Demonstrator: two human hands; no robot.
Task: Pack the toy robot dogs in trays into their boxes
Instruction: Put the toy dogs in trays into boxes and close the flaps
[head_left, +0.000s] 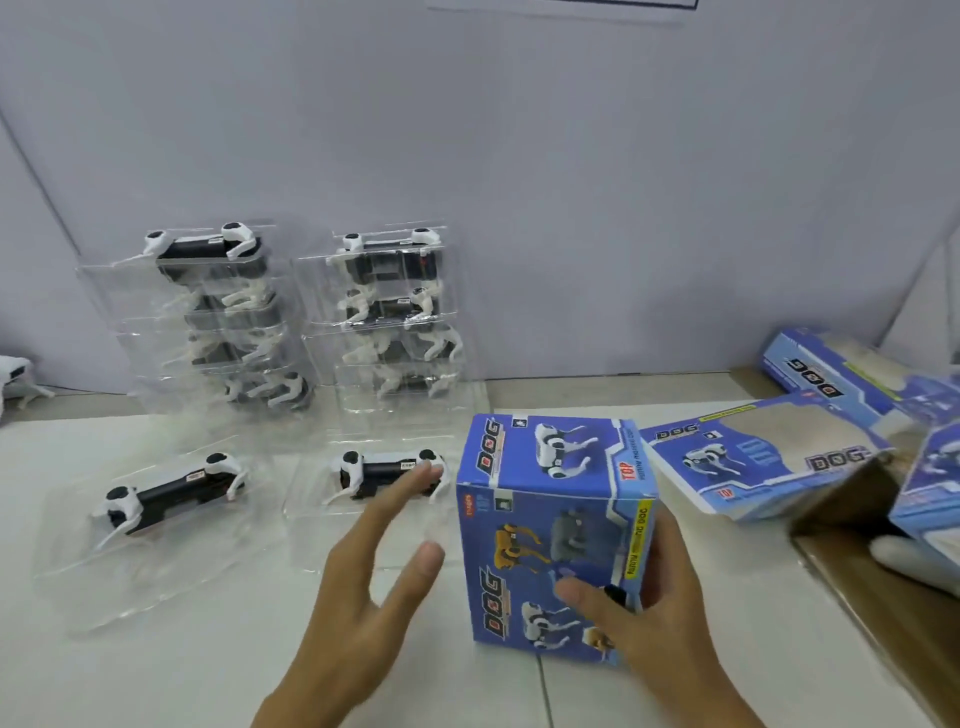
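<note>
In the head view, the right hand (660, 613) held a closed blue box (556, 530) standing on the white tabletop (208, 675). The left hand (363, 561) was spread wide, reaching toward a toy dog (387, 470) in its clear tray (306, 540) at ten o'clock. The tray looked thin, bendy and light, best gripped by its edges. More stacked trays (395, 312) leaned on the pale wall (519, 156) at twelve o'clock.
</note>
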